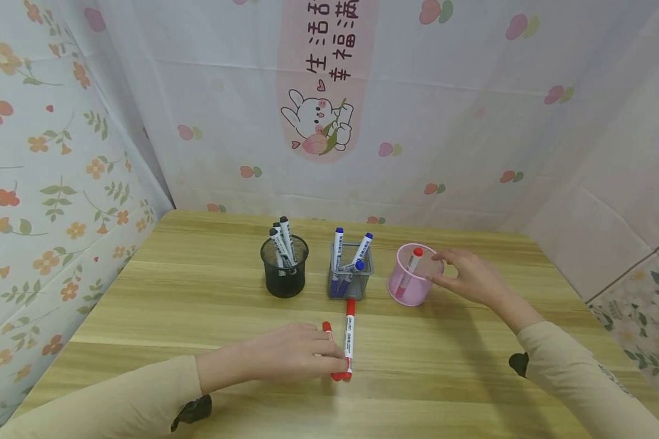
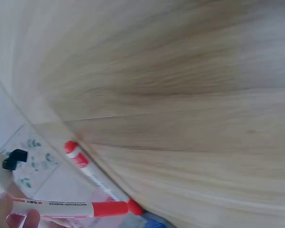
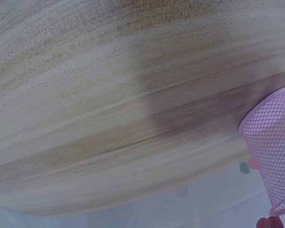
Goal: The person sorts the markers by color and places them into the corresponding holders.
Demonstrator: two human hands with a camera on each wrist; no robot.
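My left hand (image 1: 302, 353) pinches a red whiteboard marker (image 1: 327, 328), partly hidden by the fingers. The left wrist view shows fingertips (image 2: 19, 216) curled around the white barrel of that marker (image 2: 66, 209). Close beside it, a second red marker (image 1: 349, 338) lies on the table. At the right, my right hand (image 1: 472, 277) grips the rim of a pink mesh pen cup (image 1: 412, 289) with thumb and fingers. One red marker (image 1: 415, 261) leans inside this cup. In the right wrist view, fingertips (image 3: 270, 222) touch the rim of the pink cup (image 3: 273, 152).
A black mesh cup (image 1: 284, 283) with several black-capped markers (image 1: 283, 244) stands at the back left. Between it and the pink cup is a grey square mesh holder (image 1: 357, 289) with blue-capped markers (image 1: 363, 247). A patterned cloth (image 1: 225, 122) hangs behind the wooden table (image 1: 198, 292).
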